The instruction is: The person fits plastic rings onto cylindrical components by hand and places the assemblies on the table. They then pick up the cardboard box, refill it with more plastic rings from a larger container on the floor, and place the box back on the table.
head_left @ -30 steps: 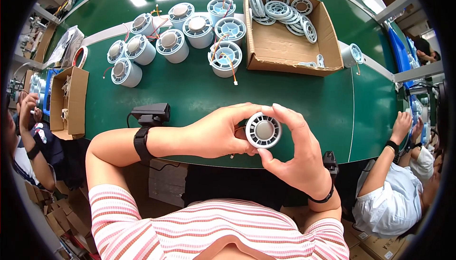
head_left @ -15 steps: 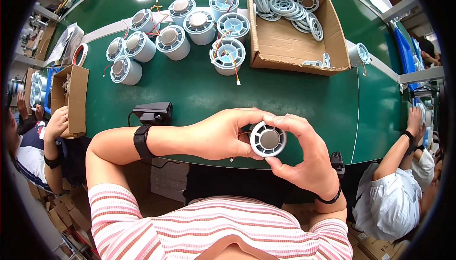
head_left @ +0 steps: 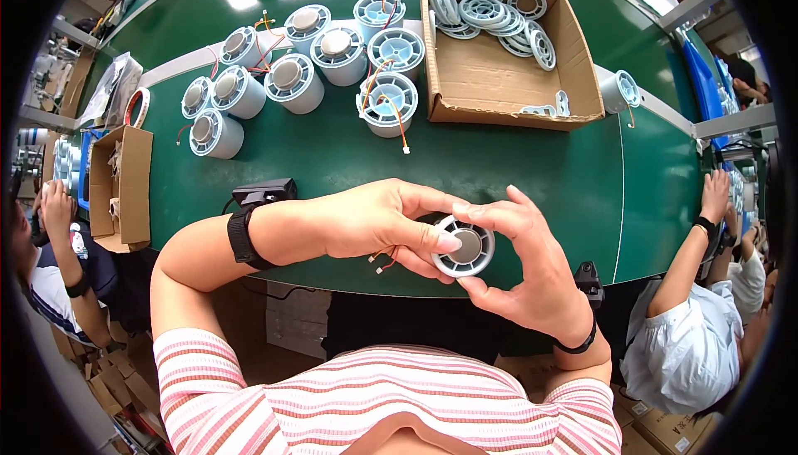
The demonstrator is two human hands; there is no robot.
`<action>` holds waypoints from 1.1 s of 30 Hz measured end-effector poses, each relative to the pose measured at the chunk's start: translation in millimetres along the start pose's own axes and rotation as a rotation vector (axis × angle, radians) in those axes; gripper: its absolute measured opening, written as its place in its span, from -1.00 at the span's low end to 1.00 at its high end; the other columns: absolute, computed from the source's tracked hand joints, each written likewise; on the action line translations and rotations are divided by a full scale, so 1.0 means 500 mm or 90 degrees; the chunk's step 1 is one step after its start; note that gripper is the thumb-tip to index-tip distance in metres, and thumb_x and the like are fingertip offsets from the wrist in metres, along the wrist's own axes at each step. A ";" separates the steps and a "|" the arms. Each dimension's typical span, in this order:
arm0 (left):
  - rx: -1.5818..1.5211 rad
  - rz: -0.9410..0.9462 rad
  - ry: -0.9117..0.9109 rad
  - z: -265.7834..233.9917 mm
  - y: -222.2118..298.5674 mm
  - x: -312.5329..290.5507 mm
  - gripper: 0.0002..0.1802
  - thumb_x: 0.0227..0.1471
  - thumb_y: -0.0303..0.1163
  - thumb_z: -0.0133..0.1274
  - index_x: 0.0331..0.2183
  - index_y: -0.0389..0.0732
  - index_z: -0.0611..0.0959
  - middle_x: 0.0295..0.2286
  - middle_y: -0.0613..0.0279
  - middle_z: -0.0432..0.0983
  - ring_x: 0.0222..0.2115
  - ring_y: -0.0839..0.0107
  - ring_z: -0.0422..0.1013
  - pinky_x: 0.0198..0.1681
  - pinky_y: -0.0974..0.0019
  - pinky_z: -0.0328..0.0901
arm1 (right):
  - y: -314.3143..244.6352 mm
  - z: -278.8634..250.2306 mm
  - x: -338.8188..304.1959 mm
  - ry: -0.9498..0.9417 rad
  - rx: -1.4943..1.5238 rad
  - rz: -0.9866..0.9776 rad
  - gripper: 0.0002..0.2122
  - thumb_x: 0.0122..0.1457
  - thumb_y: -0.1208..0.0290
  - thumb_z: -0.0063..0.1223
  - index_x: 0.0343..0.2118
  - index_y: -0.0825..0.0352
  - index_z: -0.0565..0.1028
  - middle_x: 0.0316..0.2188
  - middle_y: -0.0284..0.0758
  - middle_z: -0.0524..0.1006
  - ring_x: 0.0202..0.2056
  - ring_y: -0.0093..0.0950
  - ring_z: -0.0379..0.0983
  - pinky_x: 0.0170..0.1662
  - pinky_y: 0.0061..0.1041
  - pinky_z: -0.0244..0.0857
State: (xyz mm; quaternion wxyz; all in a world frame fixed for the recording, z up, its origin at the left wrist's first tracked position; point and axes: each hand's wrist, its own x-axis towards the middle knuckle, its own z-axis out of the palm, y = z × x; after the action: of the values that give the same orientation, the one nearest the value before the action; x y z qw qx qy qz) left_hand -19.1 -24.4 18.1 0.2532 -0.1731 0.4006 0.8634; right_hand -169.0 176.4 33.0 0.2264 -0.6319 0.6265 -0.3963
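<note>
Over the green, flat worktop [head_left: 540, 181], the left hand [head_left: 391, 226] grips a pale-rimmed, grey-centred round part [head_left: 473, 245], thumb on its face. The right hand [head_left: 519, 257] cups loosely round its rim, contact hard to judge. Seemingly a steadying step, calling for an even grip. Thin reddish wires [head_left: 386, 254] poke out below the left hand.

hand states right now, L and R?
Left hand: closed, holding the round spoked-face housing.
Right hand: partly open, curved around the same housing's edge; can't tell if it's gripping.

Smooth plastic housing [head_left: 467, 270], matt metallic-looking disc [head_left: 469, 245], glossy tabletop [head_left: 532, 164], matt cardboard box [head_left: 490, 81]
</note>
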 end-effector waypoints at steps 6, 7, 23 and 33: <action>0.038 0.111 0.042 0.014 -0.035 0.002 -0.41 0.20 -0.37 0.20 0.21 -0.22 0.43 -0.09 0.19 0.56 -0.15 0.47 0.55 -0.16 0.40 0.52 | -0.007 0.010 -0.006 0.002 -0.179 -0.032 -0.31 -0.14 0.52 0.37 0.16 0.19 0.40 0.06 -0.31 0.50 0.19 -0.15 0.29 0.35 0.07 -0.06; 0.040 0.118 0.057 0.021 -0.039 -0.010 -0.41 0.20 -0.37 0.20 0.21 -0.22 0.43 -0.09 0.19 0.56 -0.15 0.47 0.55 -0.16 0.40 0.52 | -0.009 0.017 -0.010 0.021 -0.223 -0.033 -0.31 -0.16 0.53 0.37 0.15 0.20 0.42 0.04 -0.29 0.50 0.22 -0.13 0.26 0.36 0.08 -0.10; 1.142 0.271 1.019 -0.084 -0.059 -0.260 -0.49 -0.05 -0.44 0.29 -0.04 -0.25 0.50 -0.05 0.07 0.48 -0.11 0.06 0.42 -0.04 0.13 0.34 | 0.098 -0.189 0.189 0.213 -0.614 -0.017 -0.91 0.04 0.46 0.27 -0.39 0.32 0.63 -0.25 -0.28 0.54 0.06 -0.20 0.37 0.16 -0.23 0.20; 1.124 0.427 0.483 0.044 -0.035 -0.148 -0.30 -0.18 -0.37 0.39 0.04 -0.27 0.49 -0.04 0.07 0.45 -0.09 0.08 0.39 0.02 0.13 0.31 | 0.166 -0.201 0.252 0.214 -0.719 0.033 -0.88 -0.04 0.38 0.34 -0.47 0.29 0.66 -0.23 -0.29 0.52 0.02 -0.25 0.39 0.20 -0.26 0.16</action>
State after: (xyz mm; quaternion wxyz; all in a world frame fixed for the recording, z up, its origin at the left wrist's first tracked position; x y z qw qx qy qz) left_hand 49.0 -19.7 58.6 -0.1081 -0.0657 0.9766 0.1737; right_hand -311.1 65.9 54.0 -0.2380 -0.5677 0.7828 -0.0904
